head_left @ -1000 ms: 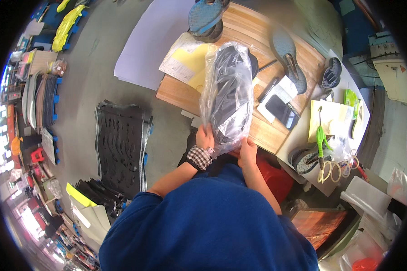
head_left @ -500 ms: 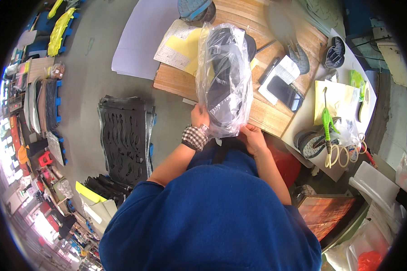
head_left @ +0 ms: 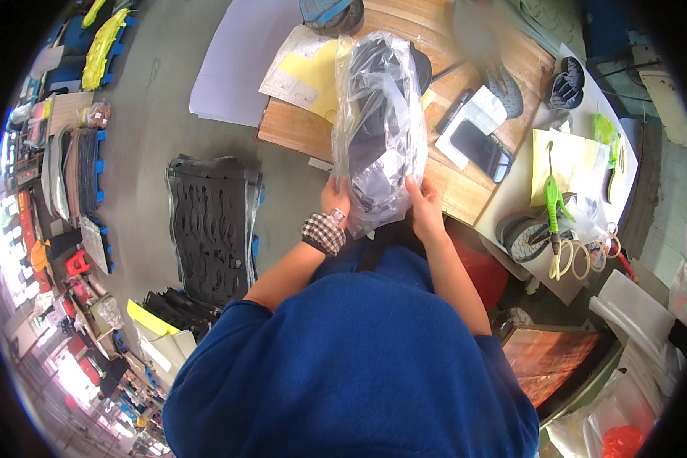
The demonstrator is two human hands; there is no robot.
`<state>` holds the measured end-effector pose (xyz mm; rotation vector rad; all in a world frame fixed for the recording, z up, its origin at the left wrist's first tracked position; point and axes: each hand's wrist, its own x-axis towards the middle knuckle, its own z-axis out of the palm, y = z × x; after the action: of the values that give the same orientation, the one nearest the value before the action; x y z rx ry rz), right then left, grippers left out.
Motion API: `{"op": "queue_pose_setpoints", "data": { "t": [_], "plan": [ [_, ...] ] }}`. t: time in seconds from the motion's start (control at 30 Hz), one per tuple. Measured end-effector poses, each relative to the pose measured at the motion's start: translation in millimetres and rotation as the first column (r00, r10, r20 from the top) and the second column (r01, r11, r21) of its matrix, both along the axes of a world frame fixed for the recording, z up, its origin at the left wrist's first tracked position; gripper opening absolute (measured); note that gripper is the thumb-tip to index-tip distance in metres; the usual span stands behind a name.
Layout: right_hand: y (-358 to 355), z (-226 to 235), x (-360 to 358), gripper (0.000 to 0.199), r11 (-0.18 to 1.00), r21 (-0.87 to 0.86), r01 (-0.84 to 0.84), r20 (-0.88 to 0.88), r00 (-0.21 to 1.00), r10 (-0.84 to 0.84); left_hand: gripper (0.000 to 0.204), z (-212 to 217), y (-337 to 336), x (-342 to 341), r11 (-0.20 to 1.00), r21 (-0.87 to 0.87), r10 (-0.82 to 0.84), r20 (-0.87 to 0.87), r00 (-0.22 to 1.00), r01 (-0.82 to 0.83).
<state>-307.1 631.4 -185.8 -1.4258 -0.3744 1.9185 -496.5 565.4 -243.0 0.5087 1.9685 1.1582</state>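
Observation:
A clear plastic bag (head_left: 380, 137) with dark, sole-shaped pieces inside lies over the front edge of the wooden table (head_left: 454, 187). My left hand (head_left: 334, 200) grips the bag's lower left side, its fingers partly hidden by the plastic. On the opposite side, my right hand (head_left: 426, 204) pinches the bag's lower right edge with the thumb against the film. Under the bag's left side are a yellow sheet (head_left: 317, 76) and a printed paper (head_left: 288, 84). Behind its upper right edge shows a dark rounded piece (head_left: 421, 67).
A phone (head_left: 477, 150) lies on papers to the right. Farther right are green-handled snips (head_left: 552, 195), scissor handles (head_left: 580, 263) and dark soles (head_left: 566, 84). Stacked black cut-out sheets (head_left: 210, 229) stand at left on the floor. A blue-grey sole (head_left: 332, 15) sits at the table's back.
My right hand has moved up from the bag's bottom corner to its right side. The bag's lower part has bulged and shifted slightly.

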Motion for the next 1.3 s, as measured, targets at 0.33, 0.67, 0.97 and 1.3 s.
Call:
{"op": "queue_pose_setpoints", "data": {
  "t": [0.33, 0.67, 0.97, 1.3],
  "plan": [
    [24, -89, -29, 0.034, 0.905, -0.357, 0.232, -0.128, 0.948, -0.293, 0.028, 25, 14, 12, 1.0, -0.018, 0.014, -0.184, 0.983, -0.017],
    [17, -40, -70, 0.046, 0.904, 0.378, 0.199, 0.517, 0.765, -0.384, 0.032, 36, 36, 28, 0.926, 0.371, 0.172, -0.581, 0.795, 0.071],
    [21, -55, -48, 0.033, 0.948, 0.248, 0.201, 0.103, 0.967, -0.232, 0.026, 23, 19, 5, 0.919, 0.101, 0.322, 0.369, 0.872, -0.382],
    [35, -87, -41, 0.042, 0.951, 0.306, 0.039, 0.641, 0.73, -0.237, 0.043, -32, 36, -25, 0.983, -0.18, -0.061, -0.242, 0.968, 0.017]
  ]
}}
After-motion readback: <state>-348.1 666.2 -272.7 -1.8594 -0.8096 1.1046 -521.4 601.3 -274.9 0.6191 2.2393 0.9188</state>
